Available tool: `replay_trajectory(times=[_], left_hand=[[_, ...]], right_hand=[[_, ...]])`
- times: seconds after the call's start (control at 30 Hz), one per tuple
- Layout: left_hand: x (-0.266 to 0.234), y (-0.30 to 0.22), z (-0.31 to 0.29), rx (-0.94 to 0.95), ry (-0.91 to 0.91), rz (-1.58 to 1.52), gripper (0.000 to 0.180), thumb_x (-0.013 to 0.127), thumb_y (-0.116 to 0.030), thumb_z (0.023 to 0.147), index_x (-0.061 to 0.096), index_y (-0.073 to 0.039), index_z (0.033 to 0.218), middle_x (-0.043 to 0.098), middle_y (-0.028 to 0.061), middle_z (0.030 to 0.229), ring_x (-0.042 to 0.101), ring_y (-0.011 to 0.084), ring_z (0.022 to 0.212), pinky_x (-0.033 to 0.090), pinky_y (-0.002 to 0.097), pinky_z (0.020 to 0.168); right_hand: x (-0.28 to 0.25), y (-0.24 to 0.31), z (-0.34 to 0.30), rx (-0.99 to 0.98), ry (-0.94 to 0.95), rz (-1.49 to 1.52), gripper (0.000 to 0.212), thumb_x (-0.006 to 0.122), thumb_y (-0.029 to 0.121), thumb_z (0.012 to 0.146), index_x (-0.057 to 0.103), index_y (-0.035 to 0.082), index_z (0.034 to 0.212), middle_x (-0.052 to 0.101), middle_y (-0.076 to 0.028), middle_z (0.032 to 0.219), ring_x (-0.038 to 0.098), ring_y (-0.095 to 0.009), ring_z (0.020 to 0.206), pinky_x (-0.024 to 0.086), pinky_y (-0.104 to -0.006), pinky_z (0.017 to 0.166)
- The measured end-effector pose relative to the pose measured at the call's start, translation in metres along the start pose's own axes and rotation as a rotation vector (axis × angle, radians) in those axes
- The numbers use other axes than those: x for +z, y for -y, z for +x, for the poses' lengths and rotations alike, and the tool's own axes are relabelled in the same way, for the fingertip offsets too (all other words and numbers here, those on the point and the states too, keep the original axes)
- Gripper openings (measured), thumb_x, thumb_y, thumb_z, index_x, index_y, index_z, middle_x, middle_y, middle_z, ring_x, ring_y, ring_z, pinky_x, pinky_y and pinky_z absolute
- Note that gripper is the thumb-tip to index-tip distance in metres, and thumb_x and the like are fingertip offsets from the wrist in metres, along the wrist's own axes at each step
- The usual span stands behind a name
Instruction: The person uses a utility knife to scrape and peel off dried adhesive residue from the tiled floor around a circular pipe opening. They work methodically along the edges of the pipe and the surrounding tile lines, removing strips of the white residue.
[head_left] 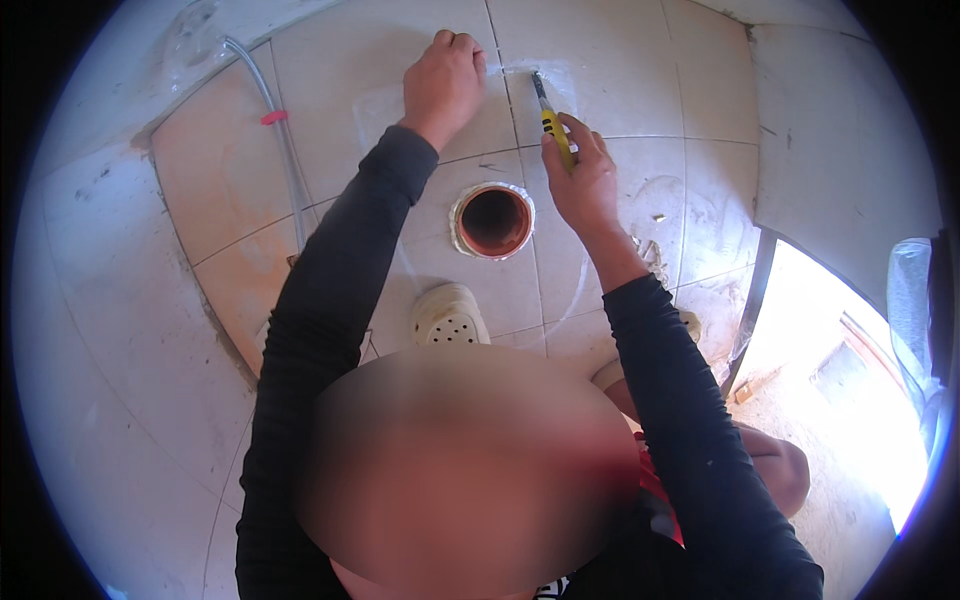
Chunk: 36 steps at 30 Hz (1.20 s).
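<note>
Beyond the pipe [490, 246] and a little to its right, on my remote feed from the head view, I logged a yellow-and-black knife-like tool [554, 134]. The right hand [583, 178] held it, fingers wrapped narrowly round the handle, thumb on the side nearer the pipe. The tool's grey tip pointed away from the pipe and lay over a pale, smeared stretch of tile, near a joint; I could not confirm contact with the surface.

Beyond the pipe, slightly left: the left hand [443, 90], its back uppermost, fingers bent under. The fingertips were hidden, so I could not tell how wide it was or whether it gripped anything. Both hands were apart from the pipe.

The pipe itself: orange-brown, dark inside, set in the tiled floor [610, 60], with a ragged white collar [457, 236] round its rim.

Left of the pipe, a clear hose [292, 165] with a red band [273, 118] ran behind the left black sleeve [335, 280]. On the near side, slightly left, I recorded a cream perforated clog [450, 313]. Right of the pipe, off-white scraps [655, 258] lay beside the right wrist; farther right, glare filled a bright doorway [830, 370].
</note>
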<state>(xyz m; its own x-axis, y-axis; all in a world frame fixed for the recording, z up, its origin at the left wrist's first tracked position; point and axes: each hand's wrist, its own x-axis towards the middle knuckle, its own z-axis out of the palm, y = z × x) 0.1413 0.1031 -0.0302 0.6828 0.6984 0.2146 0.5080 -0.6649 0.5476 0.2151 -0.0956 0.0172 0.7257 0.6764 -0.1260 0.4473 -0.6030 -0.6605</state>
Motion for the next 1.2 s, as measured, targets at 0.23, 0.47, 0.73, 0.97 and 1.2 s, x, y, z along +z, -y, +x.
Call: replay_trajectory(times=[0.23, 0.47, 0.73, 0.97, 1.2], left_hand=[[-0.005, -0.034, -0.038, -0.102, 0.049, -0.24, 0.018, 0.058, -0.024, 0.098, 0.061, -0.006, 0.097, 0.066, 0.0129, 0.095, 0.066, 0.0359, 0.084, 0.053, 0.0451, 0.072], [-0.005, -0.03, -0.045, -0.143, 0.07, -0.289, 0.017, 0.063, -0.022, 0.094, 0.065, -0.006, 0.093, 0.068, 0.0107, 0.089, 0.067, 0.0328, 0.083, 0.053, 0.0418, 0.072], [0.004, -0.03, -0.047, -0.13, 0.03, -0.32, 0.016, 0.066, -0.021, 0.092, 0.066, -0.006, 0.094, 0.07, 0.0097, 0.09, 0.067, 0.0319, 0.085, 0.053, 0.0408, 0.074], [0.005, -0.032, -0.049, -0.165, 0.076, -0.302, 0.015, 0.067, -0.022, 0.092, 0.068, -0.008, 0.095, 0.07, 0.01, 0.091, 0.068, 0.0321, 0.086, 0.054, 0.0411, 0.074], [0.007, -0.046, -0.057, -0.148, 0.129, -0.342, 0.015, 0.067, -0.022, 0.092, 0.067, -0.007, 0.097, 0.071, 0.01, 0.093, 0.069, 0.0313, 0.083, 0.054, 0.0412, 0.073]], right_hand=[[0.012, -0.004, -0.004, -0.055, -0.05, -0.048, 0.036, 0.066, 0.023, 0.094, 0.063, 0.005, 0.125, 0.065, -0.024, 0.104, 0.067, -0.042, 0.094, 0.054, -0.0478, 0.083], [0.01, -0.013, -0.004, -0.002, -0.09, -0.077, 0.036, 0.068, 0.023, 0.095, 0.065, 0.004, 0.124, 0.066, -0.024, 0.105, 0.068, -0.039, 0.094, 0.055, -0.0446, 0.083], [0.011, -0.012, -0.006, -0.153, -0.022, -0.026, 0.037, 0.067, 0.022, 0.092, 0.064, 0.005, 0.126, 0.064, -0.023, 0.105, 0.066, -0.042, 0.093, 0.055, -0.0469, 0.083], [0.018, -0.012, -0.009, -0.063, -0.069, -0.084, 0.035, 0.066, 0.02, 0.092, 0.065, 0.005, 0.124, 0.064, -0.023, 0.105, 0.067, -0.041, 0.091, 0.055, -0.0469, 0.08], [0.023, -0.006, 0.001, -0.037, -0.136, -0.049, 0.033, 0.067, 0.019, 0.093, 0.066, 0.005, 0.123, 0.067, -0.023, 0.106, 0.068, -0.041, 0.093, 0.056, -0.0455, 0.082]])
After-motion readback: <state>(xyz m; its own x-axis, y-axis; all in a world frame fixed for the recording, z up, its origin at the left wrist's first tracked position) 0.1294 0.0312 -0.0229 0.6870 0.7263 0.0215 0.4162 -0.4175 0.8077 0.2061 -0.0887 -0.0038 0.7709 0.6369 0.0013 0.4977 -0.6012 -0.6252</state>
